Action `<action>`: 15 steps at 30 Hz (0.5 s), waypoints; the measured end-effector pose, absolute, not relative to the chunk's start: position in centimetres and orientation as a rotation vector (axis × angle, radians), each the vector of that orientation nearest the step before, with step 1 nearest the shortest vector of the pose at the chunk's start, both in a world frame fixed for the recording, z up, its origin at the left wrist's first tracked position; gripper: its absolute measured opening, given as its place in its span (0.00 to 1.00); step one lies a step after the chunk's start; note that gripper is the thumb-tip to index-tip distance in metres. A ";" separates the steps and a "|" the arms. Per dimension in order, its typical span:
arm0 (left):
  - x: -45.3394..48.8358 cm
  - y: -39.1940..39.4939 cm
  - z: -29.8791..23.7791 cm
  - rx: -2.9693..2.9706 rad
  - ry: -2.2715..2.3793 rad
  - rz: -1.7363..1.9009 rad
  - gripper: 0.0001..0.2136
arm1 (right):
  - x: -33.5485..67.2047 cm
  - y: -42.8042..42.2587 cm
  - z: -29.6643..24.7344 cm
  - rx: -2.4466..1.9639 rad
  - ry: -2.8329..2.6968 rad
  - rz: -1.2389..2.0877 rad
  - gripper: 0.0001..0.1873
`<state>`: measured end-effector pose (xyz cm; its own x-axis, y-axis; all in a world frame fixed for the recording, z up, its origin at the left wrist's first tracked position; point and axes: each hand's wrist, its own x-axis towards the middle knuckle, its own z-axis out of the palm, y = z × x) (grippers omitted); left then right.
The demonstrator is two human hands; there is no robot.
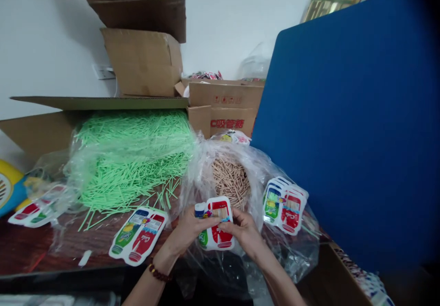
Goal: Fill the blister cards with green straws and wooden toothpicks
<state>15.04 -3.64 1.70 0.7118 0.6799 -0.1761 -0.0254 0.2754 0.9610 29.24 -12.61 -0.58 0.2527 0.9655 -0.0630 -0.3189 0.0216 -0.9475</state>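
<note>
In the lower centre of the frame, the person's left hand [193, 227] and right hand [244, 232] pinch a bottle-shaped pouch [224, 241] between them, each thumb lying across its front. The left hand covers much of the green half; on the red half, tan sticks show through the window. A beaded bracelet [160, 272] circles the left wrist.

Just above the held pouch, a clear plastic bag [256, 168] surrounds a heap of loose tan sticks [229, 180]. Left of centre, a mass of green sticks [137, 159] spills from an open carton [37, 131] onto the dark tabletop [20, 246] (a few lie crosswise near the edge of the heap). A flat pouch [139, 236] of the same design lies at the lower left, and overlapping pouches [284, 206] sit right of the hands, on the plastic.

Cardboard boxes [142, 63] are stacked in the upper left, a carton with red lettering [227, 113] stands at upper centre, and a blue panel [343, 113] fills much of the right side.
</note>
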 end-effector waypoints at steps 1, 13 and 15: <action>15.2 -3.7 1.7 1.240 0.655 0.516 0.13 | 29.2 -12.8 -0.5 -1.082 -0.775 1.165 0.19; 16.8 -6.5 3.7 1.239 0.584 0.434 0.14 | 30.8 -15.9 -0.5 -1.036 -0.756 1.102 0.18; 17.1 -6.7 3.9 1.269 0.608 0.456 0.13 | 30.7 -16.2 -0.9 -1.044 -0.773 1.068 0.17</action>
<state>17.07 -6.69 3.86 0.7605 0.6270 -0.1691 0.0134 0.2453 0.9694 30.67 -16.17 -0.86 0.3171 0.9482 0.0192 -0.3145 0.1242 -0.9411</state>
